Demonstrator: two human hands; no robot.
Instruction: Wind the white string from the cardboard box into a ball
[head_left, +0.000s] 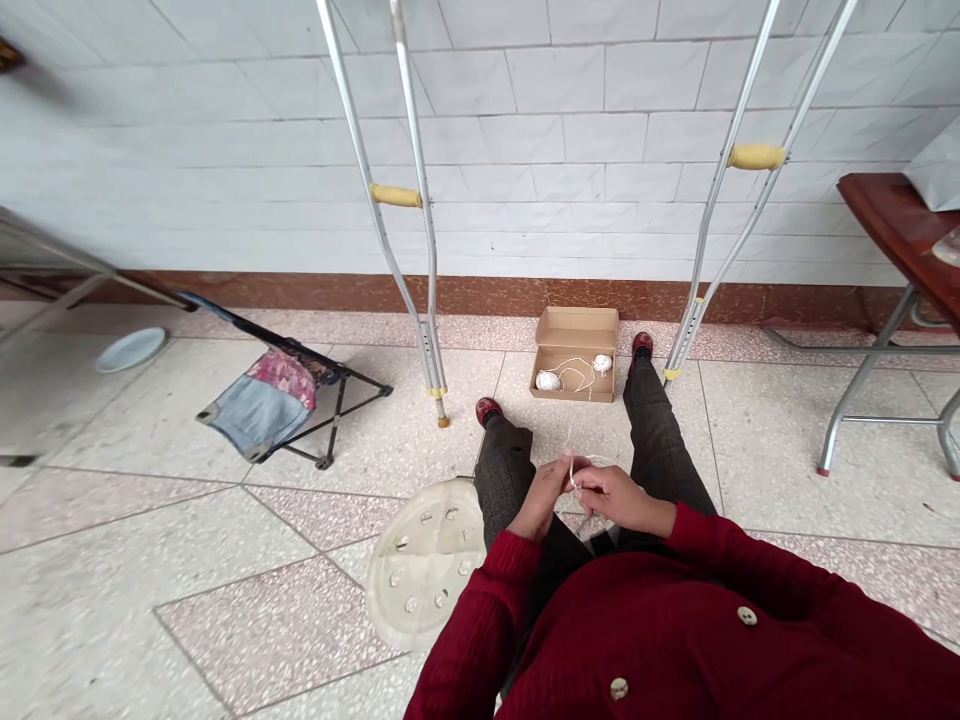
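Note:
Both hands meet over my lap, working on white yarn (572,470). My left hand (547,492) is closed on it, with the strand running over its fingers. Close beside it, my right hand (619,496) pinches the yarn too. A thin tool may be in the fingers, but it is too small to make out. From my hands the strand leads forward towards an open cardboard box (574,395) on the floor between my feet. Inside the box are a larger white yarn ball (547,380) at left and a smaller yarn ball (602,364) at right, with loose loops between them.
Two metal crutches lean on the tiled wall, one left crutch (431,340) and one right crutch (694,315). A folding stool (262,405) and a round plastic stool (424,570) stand to my left. At right is a brown chair (900,225) with metal legs.

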